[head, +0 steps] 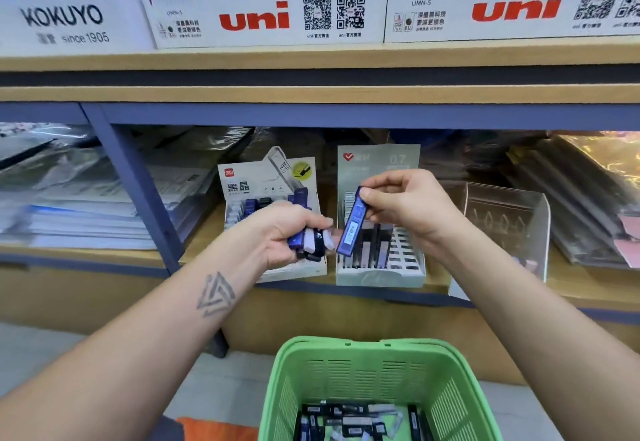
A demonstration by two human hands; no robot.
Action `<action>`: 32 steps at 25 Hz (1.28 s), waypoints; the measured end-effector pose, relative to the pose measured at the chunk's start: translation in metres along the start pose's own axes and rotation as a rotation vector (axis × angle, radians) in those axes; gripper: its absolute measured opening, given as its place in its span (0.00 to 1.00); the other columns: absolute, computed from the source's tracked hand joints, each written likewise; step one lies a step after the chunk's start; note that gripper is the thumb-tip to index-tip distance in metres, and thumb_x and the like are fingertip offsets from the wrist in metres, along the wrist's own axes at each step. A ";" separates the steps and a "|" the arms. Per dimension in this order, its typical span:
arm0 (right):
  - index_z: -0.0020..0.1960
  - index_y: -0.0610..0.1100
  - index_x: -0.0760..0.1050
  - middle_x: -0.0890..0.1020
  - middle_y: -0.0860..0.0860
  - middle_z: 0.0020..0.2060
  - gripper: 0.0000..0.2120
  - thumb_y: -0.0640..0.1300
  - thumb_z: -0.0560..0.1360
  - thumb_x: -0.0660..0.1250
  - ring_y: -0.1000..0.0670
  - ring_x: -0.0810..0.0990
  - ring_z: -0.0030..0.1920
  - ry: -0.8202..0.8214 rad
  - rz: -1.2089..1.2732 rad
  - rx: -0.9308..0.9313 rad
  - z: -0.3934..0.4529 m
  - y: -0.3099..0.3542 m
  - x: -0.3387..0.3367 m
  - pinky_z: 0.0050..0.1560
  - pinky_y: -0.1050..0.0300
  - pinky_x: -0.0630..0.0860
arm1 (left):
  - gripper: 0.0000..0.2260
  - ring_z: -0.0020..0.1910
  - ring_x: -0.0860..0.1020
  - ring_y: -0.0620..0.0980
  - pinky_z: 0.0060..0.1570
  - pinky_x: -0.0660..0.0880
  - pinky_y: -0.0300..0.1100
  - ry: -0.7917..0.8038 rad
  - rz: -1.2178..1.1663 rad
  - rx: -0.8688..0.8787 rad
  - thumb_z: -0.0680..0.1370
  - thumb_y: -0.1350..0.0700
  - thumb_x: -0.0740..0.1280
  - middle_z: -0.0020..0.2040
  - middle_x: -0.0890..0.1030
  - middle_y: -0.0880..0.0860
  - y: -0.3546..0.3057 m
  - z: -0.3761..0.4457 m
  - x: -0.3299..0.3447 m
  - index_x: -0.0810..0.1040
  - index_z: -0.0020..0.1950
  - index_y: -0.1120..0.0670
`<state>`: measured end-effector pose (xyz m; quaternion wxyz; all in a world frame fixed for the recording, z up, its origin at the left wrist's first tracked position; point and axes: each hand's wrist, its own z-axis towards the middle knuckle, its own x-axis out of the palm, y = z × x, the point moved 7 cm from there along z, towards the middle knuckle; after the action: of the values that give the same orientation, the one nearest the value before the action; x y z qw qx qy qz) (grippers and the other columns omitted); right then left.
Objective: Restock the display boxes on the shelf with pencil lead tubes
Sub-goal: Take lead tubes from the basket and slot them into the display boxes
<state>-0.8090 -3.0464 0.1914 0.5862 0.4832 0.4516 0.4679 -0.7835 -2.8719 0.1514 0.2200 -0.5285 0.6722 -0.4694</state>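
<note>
My left hand (289,232) grips a bundle of lead tubes (313,241), blue, white and black, in front of the left display box (242,187) marked HB 0.5. My right hand (405,206) pinches one blue lead tube (353,224) by its top, and it hangs tilted over the right display box (381,272) marked 0.7. That box has a slotted rack with a few tubes standing in it. The left box holds several blue and white tubes at its back.
A green plastic basket (349,368) on the floor below holds several more lead tubes (349,420). A clear acrylic holder (509,219) stands right of the 0.7 box. Stacked paper and wrapped packs fill the shelf on both sides. Uni and Kokuyo pen displays sit above.
</note>
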 end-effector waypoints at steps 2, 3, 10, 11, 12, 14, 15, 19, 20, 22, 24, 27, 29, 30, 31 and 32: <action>0.51 0.37 0.81 0.86 0.40 0.41 0.04 0.33 0.76 0.72 0.47 0.83 0.38 0.017 -0.016 -0.014 0.006 0.002 0.018 0.38 0.61 0.82 | 0.10 0.38 0.86 0.58 0.34 0.84 0.49 -0.117 -0.029 0.063 0.79 0.71 0.64 0.42 0.84 0.67 -0.009 0.005 -0.030 0.74 0.60 0.71; 0.51 0.37 0.81 0.86 0.39 0.41 0.04 0.33 0.76 0.72 0.47 0.84 0.38 0.024 -0.034 -0.023 0.009 0.003 0.025 0.38 0.62 0.83 | 0.11 0.36 0.85 0.57 0.31 0.83 0.47 -0.168 -0.031 0.091 0.79 0.71 0.64 0.43 0.84 0.67 -0.014 0.007 -0.045 0.74 0.61 0.70; 0.48 0.46 0.78 0.84 0.45 0.44 0.08 0.34 0.77 0.71 0.51 0.85 0.42 0.009 -0.425 -0.174 0.041 0.004 0.068 0.40 0.65 0.80 | 0.05 0.27 0.82 0.53 0.25 0.79 0.40 -0.209 -0.163 0.157 0.81 0.70 0.61 0.42 0.81 0.66 -0.031 0.002 -0.089 0.75 0.54 0.68; 0.49 0.48 0.79 0.83 0.49 0.42 0.09 0.35 0.76 0.72 0.53 0.84 0.41 0.017 -0.527 -0.221 0.047 0.004 0.077 0.42 0.64 0.81 | 0.05 0.28 0.83 0.54 0.25 0.78 0.40 -0.219 -0.165 0.164 0.81 0.70 0.61 0.43 0.82 0.66 -0.032 0.003 -0.093 0.75 0.55 0.69; 0.49 0.49 0.79 0.83 0.52 0.41 0.09 0.36 0.76 0.73 0.54 0.84 0.40 0.028 -0.601 -0.258 0.053 0.005 0.085 0.44 0.59 0.82 | 0.06 0.29 0.83 0.54 0.24 0.78 0.40 -0.231 -0.167 0.172 0.81 0.70 0.62 0.44 0.82 0.66 -0.033 0.004 -0.098 0.75 0.57 0.69; 0.48 0.49 0.79 0.84 0.50 0.42 0.07 0.37 0.76 0.73 0.52 0.85 0.37 0.068 -0.672 -0.255 0.064 0.001 0.095 0.46 0.52 0.84 | 0.09 0.29 0.84 0.54 0.25 0.77 0.39 -0.248 -0.174 0.183 0.81 0.70 0.62 0.43 0.83 0.66 -0.036 0.005 -0.104 0.75 0.60 0.69; 0.48 0.47 0.79 0.84 0.48 0.42 0.06 0.37 0.76 0.72 0.51 0.86 0.36 0.099 -0.686 -0.219 0.070 -0.001 0.100 0.45 0.51 0.84 | 0.09 0.30 0.84 0.54 0.25 0.78 0.40 -0.255 -0.179 0.189 0.80 0.70 0.62 0.43 0.83 0.65 -0.038 0.005 -0.108 0.75 0.60 0.69; 0.45 0.43 0.79 0.85 0.45 0.41 0.07 0.34 0.73 0.74 0.50 0.87 0.37 0.190 -0.810 -0.073 0.087 -0.010 0.110 0.45 0.52 0.85 | 0.10 0.31 0.84 0.55 0.27 0.79 0.41 -0.249 -0.192 0.194 0.80 0.70 0.63 0.44 0.83 0.66 -0.040 0.005 -0.117 0.75 0.61 0.69; 0.44 0.43 0.80 0.85 0.46 0.39 0.07 0.34 0.72 0.76 0.51 0.87 0.36 0.222 -0.856 -0.059 0.087 -0.010 0.113 0.44 0.54 0.84 | 0.09 0.31 0.84 0.55 0.27 0.79 0.41 -0.242 -0.193 0.195 0.80 0.70 0.63 0.45 0.83 0.66 -0.040 0.005 -0.117 0.76 0.60 0.68; 0.43 0.42 0.80 0.86 0.48 0.37 0.06 0.38 0.72 0.78 0.53 0.87 0.35 0.273 -0.889 -0.038 0.089 -0.012 0.118 0.41 0.59 0.82 | 0.07 0.32 0.84 0.54 0.28 0.80 0.41 -0.232 -0.193 0.190 0.80 0.70 0.64 0.46 0.83 0.66 -0.041 0.005 -0.115 0.76 0.57 0.68; 0.43 0.42 0.81 0.86 0.49 0.37 0.06 0.43 0.73 0.77 0.52 0.86 0.36 0.268 -0.963 -0.056 0.093 -0.015 0.123 0.39 0.61 0.79 | 0.06 0.33 0.85 0.55 0.30 0.81 0.41 -0.225 -0.193 0.185 0.80 0.70 0.64 0.46 0.84 0.66 -0.041 0.006 -0.114 0.76 0.56 0.68; 0.49 0.44 0.82 0.84 0.46 0.46 0.04 0.39 0.75 0.73 0.48 0.81 0.43 0.232 -1.162 -0.186 0.100 -0.016 0.128 0.41 0.59 0.74 | 0.06 0.32 0.85 0.56 0.30 0.81 0.42 -0.227 -0.197 0.187 0.80 0.71 0.64 0.44 0.83 0.66 -0.039 0.007 -0.114 0.76 0.56 0.69; 0.54 0.45 0.80 0.81 0.45 0.49 0.10 0.36 0.74 0.71 0.45 0.80 0.47 0.214 -1.191 -0.237 0.104 -0.019 0.129 0.46 0.55 0.78 | 0.07 0.31 0.84 0.56 0.29 0.81 0.43 -0.224 -0.210 0.182 0.80 0.71 0.63 0.43 0.83 0.67 -0.037 0.009 -0.113 0.75 0.57 0.70; 0.54 0.45 0.79 0.80 0.45 0.50 0.10 0.37 0.74 0.72 0.43 0.80 0.48 0.192 -1.195 -0.260 0.105 -0.018 0.128 0.48 0.52 0.79 | 0.07 0.31 0.84 0.57 0.28 0.81 0.43 -0.225 -0.216 0.181 0.80 0.71 0.62 0.43 0.82 0.67 -0.036 0.009 -0.112 0.75 0.57 0.70; 0.54 0.45 0.79 0.80 0.45 0.50 0.10 0.38 0.74 0.74 0.42 0.80 0.49 0.166 -1.199 -0.281 0.107 -0.017 0.127 0.49 0.51 0.80 | 0.07 0.31 0.84 0.57 0.28 0.81 0.43 -0.226 -0.220 0.180 0.80 0.71 0.62 0.43 0.82 0.67 -0.036 0.010 -0.112 0.74 0.58 0.70; 0.53 0.45 0.79 0.81 0.44 0.50 0.10 0.40 0.73 0.76 0.42 0.80 0.49 0.138 -1.200 -0.303 0.109 -0.017 0.126 0.50 0.50 0.80 | 0.08 0.31 0.84 0.57 0.28 0.81 0.44 -0.226 -0.220 0.179 0.80 0.71 0.62 0.43 0.82 0.67 -0.036 0.012 -0.112 0.74 0.59 0.71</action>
<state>-0.6803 -2.9392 0.1785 0.7784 0.0254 0.6101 0.1458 -0.7178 -2.7740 0.1544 0.2874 -0.6268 0.5368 -0.4862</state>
